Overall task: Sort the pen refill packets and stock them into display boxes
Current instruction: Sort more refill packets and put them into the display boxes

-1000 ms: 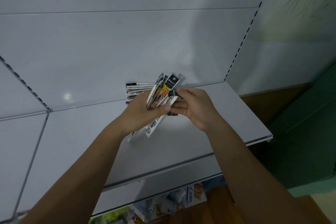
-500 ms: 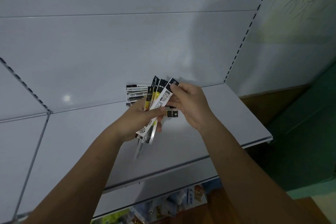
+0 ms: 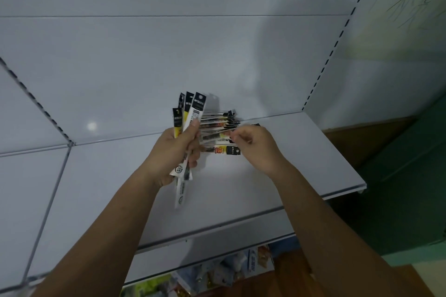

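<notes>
Refill packets (image 3: 190, 116) upright in left hand (image 3: 175, 152), fingers wrapped around bunch; four tops visible, lower ends partly hidden. Second pile (image 3: 218, 128) lies fanned on white metal shelf (image 3: 301, 164), count unclear. Right hand (image 3: 255, 147) over pile, fingertips curled together, pinch contents not discernible. Packets slim, glossy, black-topped.

Dim, bluish light; small glare spot on the back panel (image 3: 91, 126) at left, soft shadow far right; wide-angle bending at edges.

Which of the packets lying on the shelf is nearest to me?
The packet with the orange patch, lying crosswise just under the right hand; the other shelf packets lie behind it, nearer the back panel.
</notes>
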Motion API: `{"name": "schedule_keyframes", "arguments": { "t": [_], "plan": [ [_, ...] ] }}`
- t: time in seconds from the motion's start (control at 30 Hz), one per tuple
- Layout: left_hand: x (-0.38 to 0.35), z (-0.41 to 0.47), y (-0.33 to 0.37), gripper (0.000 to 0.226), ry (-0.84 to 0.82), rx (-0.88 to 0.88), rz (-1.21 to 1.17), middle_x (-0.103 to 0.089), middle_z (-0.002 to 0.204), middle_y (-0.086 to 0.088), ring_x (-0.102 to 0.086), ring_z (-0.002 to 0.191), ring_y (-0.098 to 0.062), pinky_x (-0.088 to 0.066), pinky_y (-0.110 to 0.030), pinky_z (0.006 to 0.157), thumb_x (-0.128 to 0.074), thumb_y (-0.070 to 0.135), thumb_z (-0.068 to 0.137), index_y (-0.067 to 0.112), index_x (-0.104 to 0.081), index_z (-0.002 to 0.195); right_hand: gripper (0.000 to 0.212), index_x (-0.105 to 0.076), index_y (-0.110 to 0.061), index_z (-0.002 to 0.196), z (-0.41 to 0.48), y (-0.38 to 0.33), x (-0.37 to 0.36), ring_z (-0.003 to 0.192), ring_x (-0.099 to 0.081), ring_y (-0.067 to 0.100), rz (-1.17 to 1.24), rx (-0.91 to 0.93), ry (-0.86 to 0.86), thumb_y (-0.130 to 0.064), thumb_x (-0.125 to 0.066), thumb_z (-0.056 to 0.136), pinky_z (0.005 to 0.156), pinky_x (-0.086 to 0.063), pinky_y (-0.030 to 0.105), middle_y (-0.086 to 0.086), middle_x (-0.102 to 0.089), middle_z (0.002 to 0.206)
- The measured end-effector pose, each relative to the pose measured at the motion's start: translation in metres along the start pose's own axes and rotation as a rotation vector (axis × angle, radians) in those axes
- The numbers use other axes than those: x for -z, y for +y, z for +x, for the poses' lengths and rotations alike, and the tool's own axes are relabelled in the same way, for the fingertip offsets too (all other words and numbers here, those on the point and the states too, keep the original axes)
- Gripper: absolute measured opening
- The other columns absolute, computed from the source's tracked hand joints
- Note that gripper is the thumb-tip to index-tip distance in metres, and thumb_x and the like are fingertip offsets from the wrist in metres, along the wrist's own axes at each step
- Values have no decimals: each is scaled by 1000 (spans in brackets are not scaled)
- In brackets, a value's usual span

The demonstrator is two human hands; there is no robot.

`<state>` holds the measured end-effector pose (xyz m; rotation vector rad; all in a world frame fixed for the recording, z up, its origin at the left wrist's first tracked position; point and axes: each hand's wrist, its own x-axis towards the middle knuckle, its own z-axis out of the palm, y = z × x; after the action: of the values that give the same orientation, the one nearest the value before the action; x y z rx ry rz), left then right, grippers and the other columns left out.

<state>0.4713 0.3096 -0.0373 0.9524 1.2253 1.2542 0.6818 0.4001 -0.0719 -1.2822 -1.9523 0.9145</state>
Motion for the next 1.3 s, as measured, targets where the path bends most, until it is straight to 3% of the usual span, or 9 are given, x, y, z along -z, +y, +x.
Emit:
{"name": "schedule_keyframes", "arguments": {
  "t": [0.1, 0.23, 0.47, 0.57, 0.7, 0.93, 1.1, 1.2, 1.3],
  "plan": [
    [3, 1, -1, 42, 49, -4, -40, -45, 63, -3, -46, 50, -22, -52, -35, 59, -59, 47, 103, 17, -57, 76, 18, -77, -16, 113, -3, 13, -5, 98, -65, 4, -175, 24, -83, -16, -72, 95, 90, -51, 20, -4, -74, 111],
    [2, -1, 0, 42, 83, -52, -11, -44, 67, -3, -38, 51, -20, -46, -34, 55, -57, 43, 107, 26, -62, 68, 35, -71, -24, 126, -2, 17, -13, 119, -59, 16, -328, 36, -108, -29, -74, 92, 106, -49, 39, -5, -70, 126],
    [0, -2, -1, 35, 118, -59, 5, -46, 68, -3, -42, 50, -17, -41, -30, 52, -57, 39, 107, 22, -61, 77, 43, -62, -37, 137, -5, 8, -18, 124, -43, 22, -537, 79, -95, -47, -65, 96, 87, -23, 35, -11, -69, 122],
    [0, -3, -2, 36, 111, -56, 19, -46, 69, -4, -39, 52, -19, -40, -32, 53, -58, 39, 107, 20, -61, 77, 36, -68, -31, 130, -5, 8, -18, 124, -45, 24, -536, 106, -96, -45, -67, 97, 89, -29, 36, -10, -69, 122],
    [-1, -7, 0, 42, 69, -73, 32, -47, 68, -2, -41, 50, -19, -42, -31, 52, -56, 35, 109, 33, -70, 69, 32, -73, -26, 127, -7, 10, -19, 118, -52, 26, -510, 160, -135, -38, -68, 98, 95, -44, 41, -1, -69, 116],
    [2, -5, 1, 34, 58, -52, 45, -53, 69, 0, -45, 53, -18, -43, -32, 52, -59, 30, 108, 29, -77, 80, 47, -63, -29, 138, -10, 4, -18, 128, -44, 23, -587, 60, -221, -50, -65, 95, 104, -43, 44, 0, -55, 135],
    [-2, -4, 1, 34, 78, -30, -6, -54, 67, 1, -45, 55, -19, -41, -32, 54, -56, 40, 108, 29, -77, 84, 18, -74, -24, 97, -13, -7, -14, 107, -58, 28, -521, -39, -308, -40, -67, 96, 94, -50, 45, 5, -67, 106],
    [-1, -5, 0, 36, 105, -4, -16, -57, 66, 2, -52, 58, -21, -47, -34, 58, -55, 51, 105, 18, -68, 95, 14, -72, -20, 103, -15, -7, -8, 99, -64, 22, -356, -63, -307, -31, -70, 95, 86, -53, 38, 2, -69, 108],
    [-1, -5, 0, 27, 113, -17, -59, -59, 65, 1, -60, 60, -22, -55, -35, 62, -57, 39, 107, 15, -68, 104, 11, -71, -16, 102, -16, -11, -1, 90, -71, 15, -99, -97, -215, -15, -75, 91, 73, -49, 26, -1, -74, 102]
  ]
}}
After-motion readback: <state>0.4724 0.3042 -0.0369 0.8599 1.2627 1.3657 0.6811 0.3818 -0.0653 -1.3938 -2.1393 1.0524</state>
